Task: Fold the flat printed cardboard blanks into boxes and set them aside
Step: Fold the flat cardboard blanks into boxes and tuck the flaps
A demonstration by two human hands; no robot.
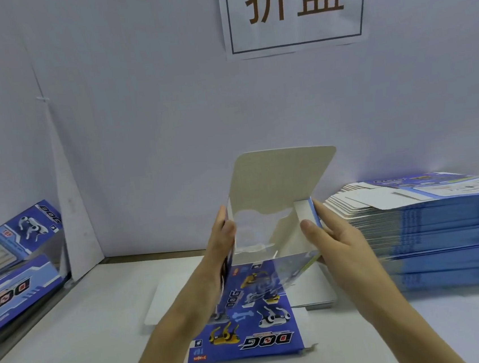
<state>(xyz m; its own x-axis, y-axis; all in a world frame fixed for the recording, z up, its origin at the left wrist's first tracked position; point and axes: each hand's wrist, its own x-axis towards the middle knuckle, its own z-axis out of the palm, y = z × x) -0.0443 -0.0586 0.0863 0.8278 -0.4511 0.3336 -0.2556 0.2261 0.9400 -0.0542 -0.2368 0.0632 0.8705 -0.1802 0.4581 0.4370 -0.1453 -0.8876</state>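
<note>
Cardboard box (263,306) edges in left hand (220,244), right hand (337,240).

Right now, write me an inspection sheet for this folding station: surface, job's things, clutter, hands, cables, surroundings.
Surface: white tabletop.
Job's things: half-folded box at centre, blue printed face toward the camera, lid flap raised; stack of flat blanks on the right; folded boxes lying at the left edge.
Clutter: flat white sheet under the box; cannot tell what it is.
Hands: left hand grips the box's left wall; right hand pinches its right wall.
Cables: nothing seen.
Surroundings: white partition wall behind the table, with a paper sign reading 折盒.
</note>
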